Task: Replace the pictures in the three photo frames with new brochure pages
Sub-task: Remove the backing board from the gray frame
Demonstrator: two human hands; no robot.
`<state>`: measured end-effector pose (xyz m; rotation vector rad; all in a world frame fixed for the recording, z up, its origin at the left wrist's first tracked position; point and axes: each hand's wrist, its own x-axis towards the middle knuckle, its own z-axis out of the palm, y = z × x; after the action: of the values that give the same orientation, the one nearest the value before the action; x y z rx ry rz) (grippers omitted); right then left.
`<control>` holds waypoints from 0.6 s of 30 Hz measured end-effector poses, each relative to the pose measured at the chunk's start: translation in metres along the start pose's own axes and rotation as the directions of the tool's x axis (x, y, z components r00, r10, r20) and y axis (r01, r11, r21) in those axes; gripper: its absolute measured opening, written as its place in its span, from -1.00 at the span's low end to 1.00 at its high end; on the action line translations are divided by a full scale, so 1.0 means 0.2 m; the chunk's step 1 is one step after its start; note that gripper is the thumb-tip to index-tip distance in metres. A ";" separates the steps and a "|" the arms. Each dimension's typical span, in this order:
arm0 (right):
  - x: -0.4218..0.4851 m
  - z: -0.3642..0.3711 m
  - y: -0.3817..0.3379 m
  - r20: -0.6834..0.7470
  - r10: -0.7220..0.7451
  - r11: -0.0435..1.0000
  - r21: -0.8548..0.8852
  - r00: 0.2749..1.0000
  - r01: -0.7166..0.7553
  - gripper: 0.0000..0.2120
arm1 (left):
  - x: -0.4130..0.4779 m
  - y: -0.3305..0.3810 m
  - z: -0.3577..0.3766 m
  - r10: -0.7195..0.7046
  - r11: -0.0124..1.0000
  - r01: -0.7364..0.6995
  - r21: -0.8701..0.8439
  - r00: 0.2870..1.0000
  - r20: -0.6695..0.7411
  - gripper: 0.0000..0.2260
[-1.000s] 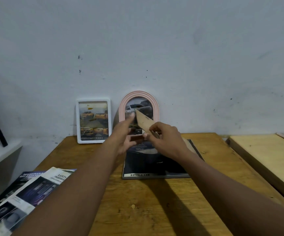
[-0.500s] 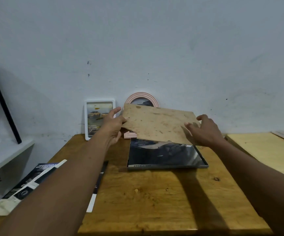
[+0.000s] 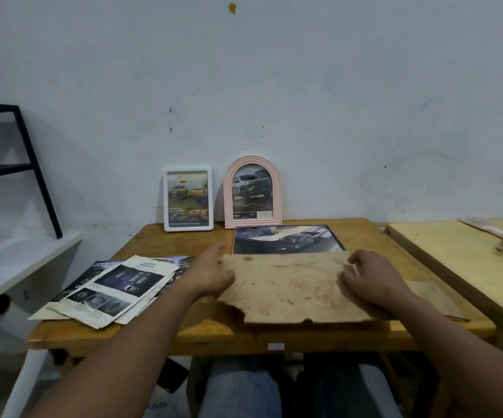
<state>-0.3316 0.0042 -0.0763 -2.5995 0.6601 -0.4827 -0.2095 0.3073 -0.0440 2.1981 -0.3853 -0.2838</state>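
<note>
Looking down through the head cam, I've got both hands on a worn brown backing board (image 3: 286, 288) lying across the near half of the wooden table (image 3: 154, 330). My right hand (image 3: 370, 282) has its fingers curled down over the board's right edge, holding it. My left hand (image 3: 211, 276) sits at the left edge with the fingers stretched forward, and honestly I can't tell if it's actually gripping or just resting there. The board's far edge overlaps the big dark frame (image 3: 286, 239), which lies flat on the table with a truck picture in it. Behind that, the white frame (image 3: 188, 199) and the pink arched frame (image 3: 252, 193) stand side by side against the wall. The loose brochure pages (image 3: 117, 285) are piled just left of my left hand.
</note>
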 end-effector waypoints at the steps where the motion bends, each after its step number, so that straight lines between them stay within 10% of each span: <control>1: -0.03 0.01 0.02 0.020 0.000 1.000 -0.017 1.000 0.001 -0.59 | -0.02 -0.02 0.02 -0.008 0.998 0.006 0.057 1.000 0.027 -0.24; 8: -0.14 0.07 0.01 0.078 0.019 0.982 -0.190 0.997 -0.004 -0.69 | -0.06 -0.07 0.09 0.010 0.921 -0.038 0.387 0.997 0.076 -0.26; 14: -0.07 0.13 -0.08 0.102 0.006 0.923 -0.384 0.995 0.033 -0.59 | 0.02 -0.05 0.09 0.051 0.655 -0.061 0.753 0.998 0.036 -0.42; 18: 0.10 0.12 -0.08 0.047 0.026 0.981 -0.194 0.999 -0.016 -0.59 | 0.18 -0.04 0.09 0.120 0.728 -0.076 0.681 0.993 -0.017 -0.43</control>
<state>-0.2994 0.0136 -0.0857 -2.7733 0.7514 -0.3624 -0.1813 0.2857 -0.0638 2.8895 -0.6506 -0.0015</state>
